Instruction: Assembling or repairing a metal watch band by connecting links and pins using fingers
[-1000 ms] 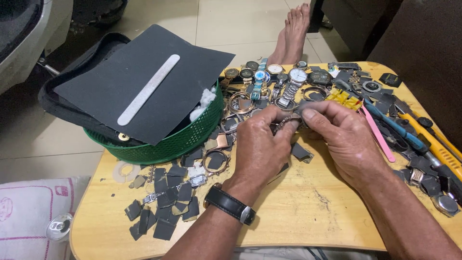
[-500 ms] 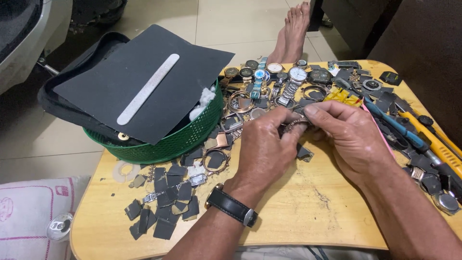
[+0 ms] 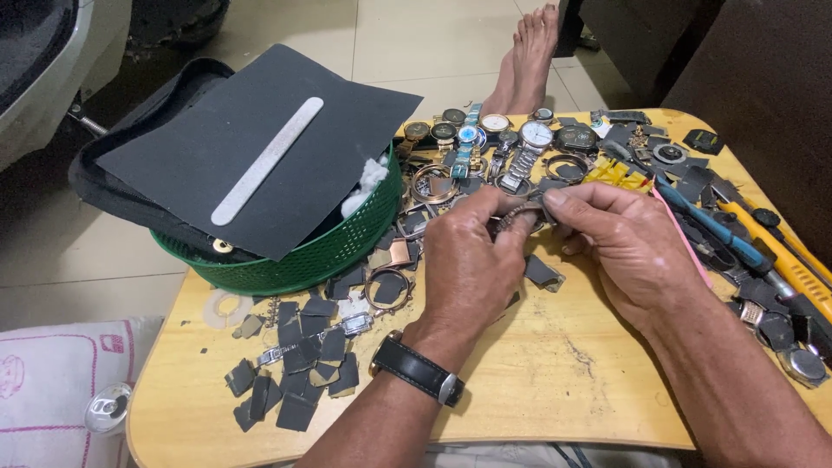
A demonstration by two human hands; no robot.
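Centre of the frame: a small metal watch band (image 3: 518, 217), pinched between the fingertips of both hands above the wooden table (image 3: 555, 381). The left hand (image 3: 468, 264) lies knuckles up, thumb and forefinger closed on the band's near end; a black-strapped wristwatch (image 3: 416, 368) circles its wrist. The right hand (image 3: 628, 247) meets it from the right of the frame, fingers curled, thumb and forefinger closed on the band's far end.

Below the hands the tabletop is bare wood down to its rounded front edge, the only open room. Above them, a row of wristwatches (image 3: 511, 139) crowds the far edge. At the right edge lie a pink strip (image 3: 685, 238), a blue-handled tool (image 3: 711, 224) and a yellow-handled tool (image 3: 784, 256) among dark parts. Lower left, dark strap pieces (image 3: 299, 373) are scattered near the corner. Upper left, a green basket (image 3: 329, 247) overhangs the table's left side, capped by a black sheet (image 3: 251, 147) bearing a pale file (image 3: 267, 160).
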